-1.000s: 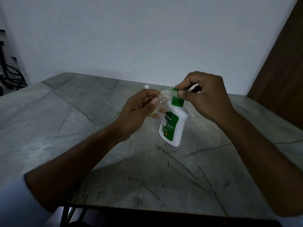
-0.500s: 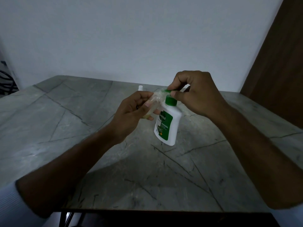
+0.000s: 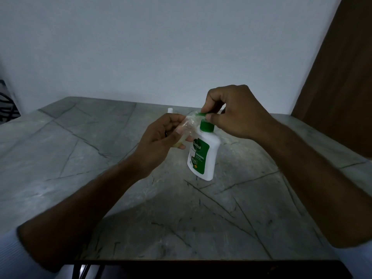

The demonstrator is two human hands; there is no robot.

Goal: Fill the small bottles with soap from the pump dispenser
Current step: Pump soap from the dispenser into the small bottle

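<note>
left sleeve: white cuff (image 3: 12,256) at bottom-left corner, forearm runs up and right from it.
table: grey marble-look top (image 3: 84,150) with dark vein lines, fills the lower frame; dark front edge along the bottom.
left hand: left hand (image 3: 159,137) raised over the table centre, fingers curled round a small clear bottle, thumb on the near side.
small clear bottle: small clear bottle (image 3: 188,125) tilted, mouth end up and right, touching or just under the pump nozzle; yellowish tint at its lower end near the fingertips. Fill level can't be told, too dim.
white cap: small white cap-like piece (image 3: 170,110) standing on the table behind the left hand, near the far edge. Only the top shows.
pump dispenser: white Dettol pump dispenser (image 3: 203,156) with green label and green collar, stands on the table just right of the left hand, leaning slightly in view. Base on the marble.
pump head: green pump head (image 3: 202,114) at the top, mostly covered by right-hand fingers.
right hand: right hand (image 3: 235,111) on top of the dispenser, fingers bent down over the pump head, thumb pressed beside the collar. Grip on the pump.
right sleeve: white cuff (image 3: 358,256) at lower right.
wall: plain pale wall (image 3: 161,47) behind the table.
wood panel: brown wood panel (image 3: 346,77) at right edge.
</note>
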